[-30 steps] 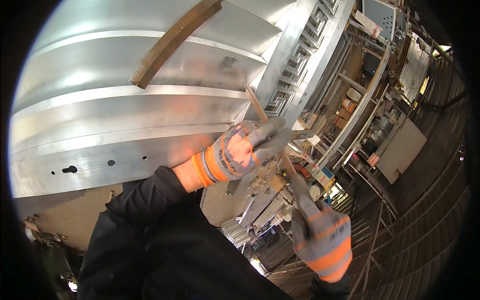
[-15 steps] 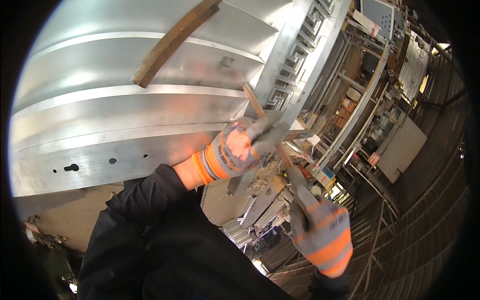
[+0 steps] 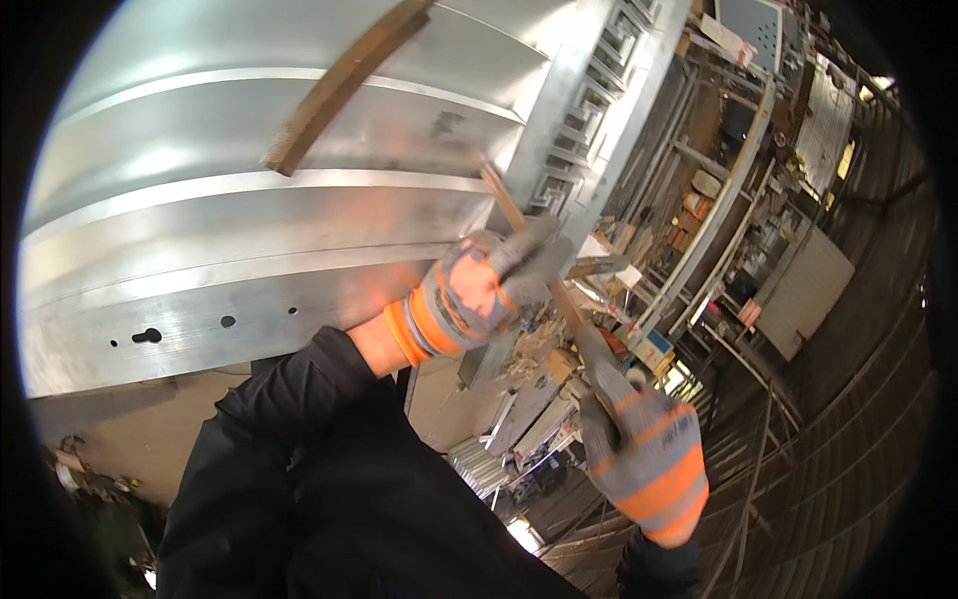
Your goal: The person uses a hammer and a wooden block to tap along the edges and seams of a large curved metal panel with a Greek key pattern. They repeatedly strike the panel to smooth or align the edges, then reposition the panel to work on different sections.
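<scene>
My left hand (image 3: 484,285), in a grey and orange glove, is closed round a narrow brown flat bar (image 3: 504,198) beside the edge of a large silver metal panel (image 3: 239,225). The bar's upper end rests over or just above the panel; whether it touches is unclear. Farther down to the right, my right hand (image 3: 647,454), gloved alike, grips the same bar's lower part, fingers stretched along it. Motion blurs the left fingertips. A second, thicker brown bar (image 3: 344,95) lies slanting across the panel's ridges.
A lattice-patterned metal border (image 3: 584,125) runs along the panel's right side. Its near edge strip (image 3: 190,334) has round holes and a keyhole-shaped cutout. Beyond are metal racks (image 3: 733,185) with mixed goods, a corrugated sheet (image 3: 806,280) and scattered pieces on the floor.
My right hand has shifted slightly down and to the right along with the bar's upper end moving a little. My left hand keeps nearly the same place and grip.
</scene>
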### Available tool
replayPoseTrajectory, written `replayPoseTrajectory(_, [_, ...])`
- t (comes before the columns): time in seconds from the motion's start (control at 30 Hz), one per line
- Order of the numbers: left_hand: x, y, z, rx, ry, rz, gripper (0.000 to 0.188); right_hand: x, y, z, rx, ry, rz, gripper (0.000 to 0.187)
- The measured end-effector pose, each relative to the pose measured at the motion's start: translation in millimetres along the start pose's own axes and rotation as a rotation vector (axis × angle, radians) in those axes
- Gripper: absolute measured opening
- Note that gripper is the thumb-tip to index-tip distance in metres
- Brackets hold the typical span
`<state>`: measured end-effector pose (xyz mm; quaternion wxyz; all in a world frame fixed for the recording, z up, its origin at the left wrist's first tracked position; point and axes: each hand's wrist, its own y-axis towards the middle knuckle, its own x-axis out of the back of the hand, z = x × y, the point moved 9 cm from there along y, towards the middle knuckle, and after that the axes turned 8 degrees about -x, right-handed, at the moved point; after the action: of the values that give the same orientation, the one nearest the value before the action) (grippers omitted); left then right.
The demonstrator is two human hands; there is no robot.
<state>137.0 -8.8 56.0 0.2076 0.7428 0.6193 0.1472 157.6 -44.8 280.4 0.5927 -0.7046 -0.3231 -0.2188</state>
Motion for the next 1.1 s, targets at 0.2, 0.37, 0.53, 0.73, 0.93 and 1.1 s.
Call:
replayPoseTrajectory(0.2, [10,10,-11,-0.079,0.023,-0.033,0.065,-5,-5,-7,-0.104,0.041,0.036,0.055])
replayPoseTrajectory(0.37, [-1,2,-12,-0.135,-0.043,0.064,0.068,-8,2,-8,-0.128,0.133,0.082,0.051])
replayPoseTrajectory(0.53, [-4,-5,-1,-0.027,0.067,0.041,0.065,1,3,2,0.052,-0.069,-0.038,0.055])
replayPoseTrajectory(0.73, [10,3,-12,-0.110,0.112,-0.031,0.071,-7,-6,-5,-0.037,-0.040,0.058,0.050])
replayPoseTrajectory(0.93, [3,4,-18,-0.082,0.014,0.069,0.083,-3,-8,2,-0.025,-0.195,-0.018,0.044])
replayPoseTrajectory(1.1, [12,14,-18,-0.047,0.084,0.141,0.077,-15,-28,-50,-0.122,0.168,0.022,0.057])
